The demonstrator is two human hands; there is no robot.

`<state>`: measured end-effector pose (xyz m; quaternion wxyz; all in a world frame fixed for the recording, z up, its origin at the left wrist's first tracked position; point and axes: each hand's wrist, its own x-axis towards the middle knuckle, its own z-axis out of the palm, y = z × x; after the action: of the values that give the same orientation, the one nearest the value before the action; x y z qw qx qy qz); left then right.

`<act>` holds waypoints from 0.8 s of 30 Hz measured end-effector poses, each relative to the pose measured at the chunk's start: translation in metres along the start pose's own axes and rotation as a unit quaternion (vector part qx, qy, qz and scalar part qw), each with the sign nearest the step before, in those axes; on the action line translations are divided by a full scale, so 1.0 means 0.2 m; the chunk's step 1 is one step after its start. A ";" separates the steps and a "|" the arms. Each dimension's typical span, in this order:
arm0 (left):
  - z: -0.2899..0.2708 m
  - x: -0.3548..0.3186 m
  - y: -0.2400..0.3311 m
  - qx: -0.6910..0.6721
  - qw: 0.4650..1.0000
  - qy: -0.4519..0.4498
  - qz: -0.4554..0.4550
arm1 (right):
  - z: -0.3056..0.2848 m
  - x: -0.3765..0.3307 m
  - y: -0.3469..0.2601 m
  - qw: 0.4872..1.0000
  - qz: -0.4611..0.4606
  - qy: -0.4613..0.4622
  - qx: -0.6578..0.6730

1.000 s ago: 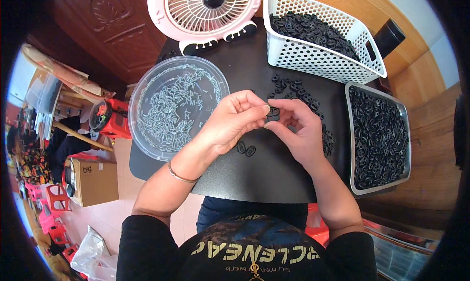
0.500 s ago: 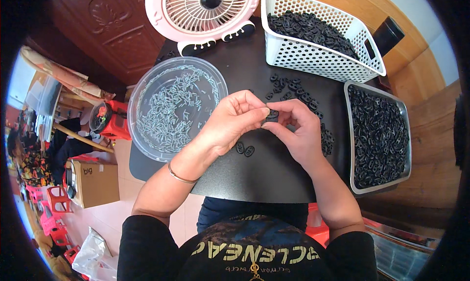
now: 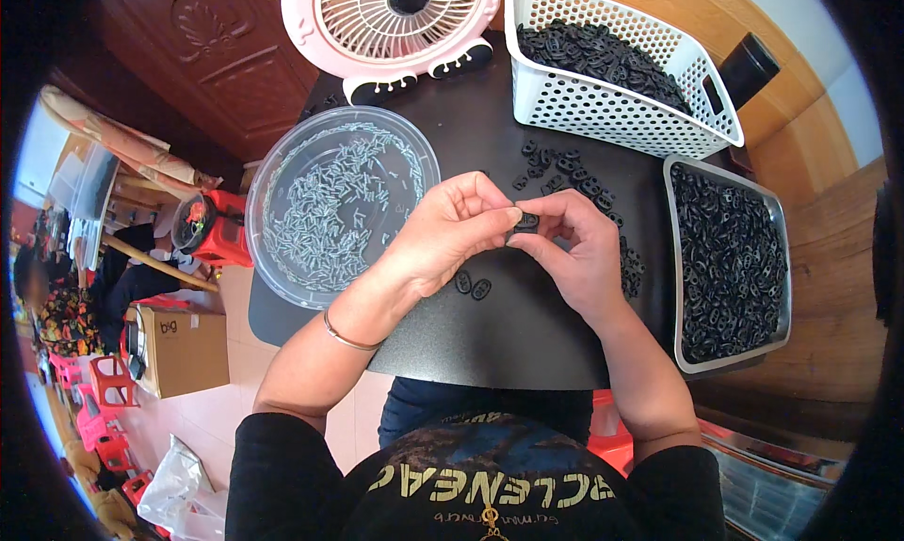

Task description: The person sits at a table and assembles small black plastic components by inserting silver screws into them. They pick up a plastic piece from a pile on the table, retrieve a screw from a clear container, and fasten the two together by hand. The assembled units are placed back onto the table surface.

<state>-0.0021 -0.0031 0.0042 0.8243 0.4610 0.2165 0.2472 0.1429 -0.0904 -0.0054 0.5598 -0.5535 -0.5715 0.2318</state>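
Head view, looking straight down at a small black table [image 3: 527, 334] with the person's forearms coming in from the lower edge. The left hand [image 3: 450, 232] and the right hand [image 3: 574, 249] meet at the middle of the table, fingertips together, both pinching one small black plastic part [image 3: 527, 221] between them; the part is held just above the tabletop and mostly hidden by the fingers. A thin bangle [image 3: 347, 338] circles the left wrist.

Directly below the hands, two small black oval pieces [image 3: 473, 286] lie side by side on the table. Just beyond the hands, a loose scatter of black parts [image 3: 565, 169] spreads toward the right.

To the left, a round clear plastic bowl [image 3: 273, 164] holds many small pale metal pins [image 3: 334, 207] and hangs partly over the table's edge. At the far edge stands a pink desk fan [image 3: 391, 18], tilted face up. To its right sits a white perforated basket [image 3: 603, 108] filled with black parts. At the right edge of the table a rectangular metal tray [image 3: 670, 287] is heaped with the same black pieces.

Beyond the table on the left, the floor holds a cardboard box [image 3: 179, 348] and red plastic stools [image 3: 221, 235]
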 end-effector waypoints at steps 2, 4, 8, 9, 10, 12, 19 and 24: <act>0.00 0.00 0.00 -0.003 1.000 0.000 0.001 | 0.00 0.00 0.00 1.000 -0.002 0.002 0.003; 0.00 0.01 0.00 -0.008 1.000 -0.001 0.005 | 0.00 0.01 0.01 1.000 -0.005 0.001 0.008; 0.00 0.01 0.00 -0.011 1.000 0.003 0.006 | 0.00 0.01 -0.01 1.000 -0.006 0.003 0.025; 0.00 0.01 0.00 -0.010 1.000 0.002 0.008 | 0.00 0.01 -0.01 1.000 -0.006 0.002 0.020; 0.00 0.01 0.00 -0.009 1.000 0.002 0.010 | 0.00 0.01 -0.01 1.000 -0.007 0.001 0.016; 0.00 0.01 0.00 -0.006 1.000 0.003 0.013 | 0.00 0.01 -0.01 1.000 -0.008 -0.001 0.008; 0.01 0.01 0.00 0.012 1.000 -0.003 0.022 | -0.01 0.00 0.00 1.000 -0.021 0.004 -0.017; 0.01 0.00 0.00 0.027 0.999 -0.009 0.016 | -0.01 0.00 0.00 0.999 -0.025 0.010 -0.031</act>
<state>-0.0012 -0.0038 0.0054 0.8093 0.4890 0.2081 0.2502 0.1442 -0.0908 -0.0048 0.5534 -0.5584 -0.5864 0.1949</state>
